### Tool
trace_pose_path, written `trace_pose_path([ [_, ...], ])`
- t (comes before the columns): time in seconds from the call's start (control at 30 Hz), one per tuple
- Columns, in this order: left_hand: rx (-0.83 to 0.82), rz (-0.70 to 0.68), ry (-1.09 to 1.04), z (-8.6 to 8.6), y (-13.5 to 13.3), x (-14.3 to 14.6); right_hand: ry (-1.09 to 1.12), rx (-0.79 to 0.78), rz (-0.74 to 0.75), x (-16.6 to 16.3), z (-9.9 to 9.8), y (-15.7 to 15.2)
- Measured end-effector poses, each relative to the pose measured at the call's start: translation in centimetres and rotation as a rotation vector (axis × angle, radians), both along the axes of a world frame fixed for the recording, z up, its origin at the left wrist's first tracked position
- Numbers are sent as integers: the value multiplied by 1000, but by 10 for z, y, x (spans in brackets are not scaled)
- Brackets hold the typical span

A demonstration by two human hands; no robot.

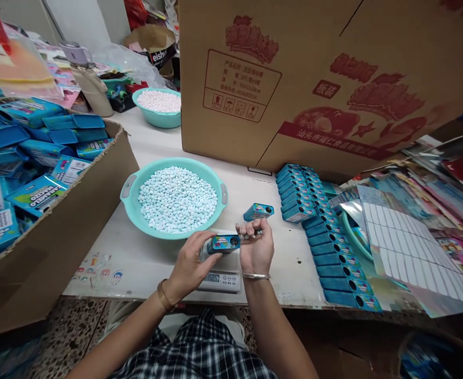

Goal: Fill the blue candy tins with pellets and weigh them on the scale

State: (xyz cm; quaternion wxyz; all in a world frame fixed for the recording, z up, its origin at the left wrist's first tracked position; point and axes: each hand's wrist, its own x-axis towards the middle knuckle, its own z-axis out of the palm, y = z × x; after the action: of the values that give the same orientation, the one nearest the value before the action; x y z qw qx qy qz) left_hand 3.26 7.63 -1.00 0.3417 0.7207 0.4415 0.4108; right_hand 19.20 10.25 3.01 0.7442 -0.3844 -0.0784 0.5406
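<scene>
While our left hand (189, 263) grips the small blue box (224, 243) above the scale (220, 279), our right hand (256, 247) is clenched on pellets. We judge filling underway; next, careful topping-up from the basin (130, 202) at eleven o'clock.

Left hand (189, 261) holds blue box (223, 243) over scale (220, 279).

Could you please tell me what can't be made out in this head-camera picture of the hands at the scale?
- Scale, head view: its platform is hidden by the left hand and the small blue box; the display digits are too small to read surely.
- Right hand: its curled fingers hide whatever it grips.
- Far bowl: its right side is hidden by the big carton.
- Box of blue packs: cut off by the left edge.
</scene>
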Motion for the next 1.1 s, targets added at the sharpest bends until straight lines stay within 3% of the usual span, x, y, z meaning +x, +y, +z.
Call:
trace_pose_path([
  [0.37,9,14,26,-6,3,3,-122,40,5,-2,-5,0],
  [0.53,9,31,23,-1,3,-1,70,5,22,9,1,1],
  [0.7,66,78,13,2,-3,-19,229,59,53,47,10,-3],
  [0.8,80,147,41,-11,-15,-38,231,120,27,75,9,-15],
  [0.9,76,191,154,-37,-33,-57,241,133,-16,97,-1,-30],
  [1.1,18,109,418,-88,-49,-71,206,92,-24,109,-24,-46],
])
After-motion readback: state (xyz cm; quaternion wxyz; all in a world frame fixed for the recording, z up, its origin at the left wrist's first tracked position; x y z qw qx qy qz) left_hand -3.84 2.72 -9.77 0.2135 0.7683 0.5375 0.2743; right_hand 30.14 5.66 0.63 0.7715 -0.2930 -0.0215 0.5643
